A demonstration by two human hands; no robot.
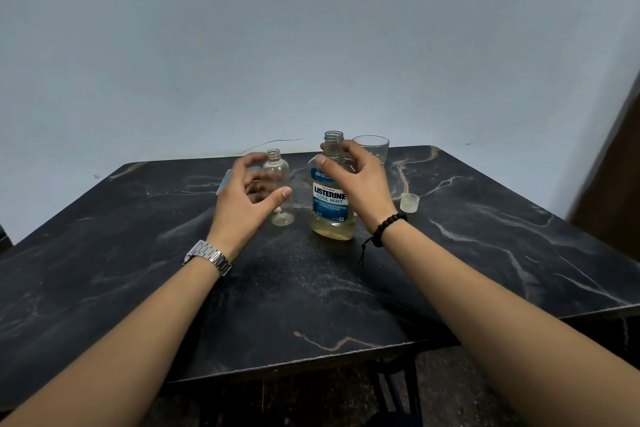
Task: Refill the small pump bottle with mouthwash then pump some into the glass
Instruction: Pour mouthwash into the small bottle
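Plainly, the mouthwash bottle [331, 198] stood uncapped on the dark marbled table [485, 253], just right of centre, with only a shallow pool of yellowish liquid near its base, so it looked light and likely to tip easily. Its clear plastic probably flexes under a squeeze, and the labelled waist seemed the surest place to take it for pouring. The right hand [360, 184] curled over its shoulder, thumb on the near side and fingers wrapped round the far side below the neck, holding it. Just left of it stood the small pump bottle [278, 187], empty, open at the neck, thin-walled, very light and easily knocked over. The left hand [247, 199] was spread wide around it, thumb out on the near side; whether the blurred fingers touched it I could not tell. The glass [371, 146] stood behind the mouthwash bottle, breakable, and a small clear cap [409, 202] lay to the right.
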